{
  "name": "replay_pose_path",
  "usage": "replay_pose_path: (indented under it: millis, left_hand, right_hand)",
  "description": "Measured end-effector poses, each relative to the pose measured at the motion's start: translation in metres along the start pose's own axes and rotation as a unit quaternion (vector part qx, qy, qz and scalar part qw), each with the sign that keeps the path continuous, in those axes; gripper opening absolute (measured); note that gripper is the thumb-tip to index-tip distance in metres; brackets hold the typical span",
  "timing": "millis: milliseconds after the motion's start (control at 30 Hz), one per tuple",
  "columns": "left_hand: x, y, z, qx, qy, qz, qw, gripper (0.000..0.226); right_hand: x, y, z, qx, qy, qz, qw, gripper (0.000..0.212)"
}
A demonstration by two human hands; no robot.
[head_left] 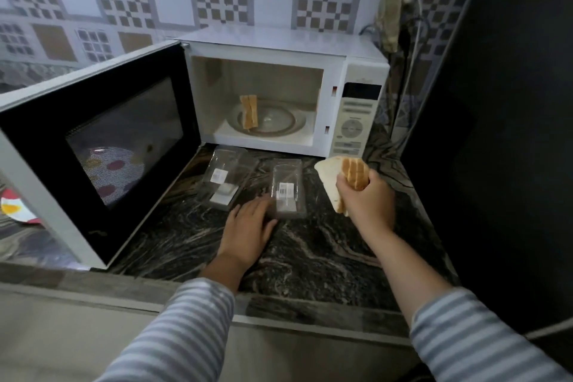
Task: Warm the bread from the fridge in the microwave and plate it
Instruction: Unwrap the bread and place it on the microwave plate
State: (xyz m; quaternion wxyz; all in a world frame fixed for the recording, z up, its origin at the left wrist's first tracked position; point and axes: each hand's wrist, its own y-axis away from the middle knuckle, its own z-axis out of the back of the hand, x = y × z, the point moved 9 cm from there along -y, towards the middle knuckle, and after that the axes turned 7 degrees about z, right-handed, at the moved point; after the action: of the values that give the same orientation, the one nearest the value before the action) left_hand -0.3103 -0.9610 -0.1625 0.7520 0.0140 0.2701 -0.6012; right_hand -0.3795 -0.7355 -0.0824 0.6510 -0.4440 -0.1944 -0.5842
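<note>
The white microwave (356,121) stands on the dark marble counter with its door (102,146) swung wide open to the left. On its glass turntable (273,122) two bread slices (249,111) stand on edge. My right hand (362,198) grips several more bread slices (344,177) in front of the microwave's lower right corner. My left hand (248,229) lies flat on the counter, fingertips touching a clear plastic bread container (286,189). A second clear container (226,178) lies just left of it.
A polka-dot plate (108,170) shows through or reflects in the door's window; I cannot tell which. A red and yellow plate (15,206) lies at the far left behind the door. A tall dark appliance (502,133) walls off the right. Cables (412,40) hang behind the microwave.
</note>
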Motion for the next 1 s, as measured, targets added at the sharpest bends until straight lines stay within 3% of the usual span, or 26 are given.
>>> replay_pose_path:
  millis: [100,200,333,467,733,867,1000]
  left_hand:
    - [0.017,0.004,-0.003,0.05,0.086,0.069,0.993,0.074]
    - [0.03,0.006,-0.009,0.099,0.029,0.099,0.99,0.087]
    - [0.03,0.004,-0.017,0.1,-0.075,0.056,0.991,0.069]
    - [0.033,0.0,-0.025,0.117,-0.123,0.057,0.984,0.086]
    - [0.031,-0.005,-0.022,0.135,-0.112,0.054,0.983,0.075]
    - [0.034,-0.007,-0.025,0.147,-0.09,0.058,0.983,0.084]
    - [0.036,-0.009,-0.027,0.152,-0.074,0.059,0.984,0.077]
  right_hand:
    - [0.016,-0.018,-0.007,0.021,-0.006,0.006,1.0,0.028]
    - [0.034,-0.04,-0.024,0.031,-0.016,0.02,0.999,0.033]
    - [0.062,-0.08,-0.059,0.051,-0.007,0.036,0.998,0.039]
    - [0.085,-0.122,-0.099,0.082,-0.006,0.037,0.996,0.037]
    - [0.077,-0.174,-0.194,0.127,0.028,-0.054,0.99,0.046]
    - [0.067,-0.19,-0.227,0.114,0.004,-0.094,0.989,0.052]
    - [0.059,-0.202,-0.254,0.097,-0.003,-0.107,0.99,0.054]
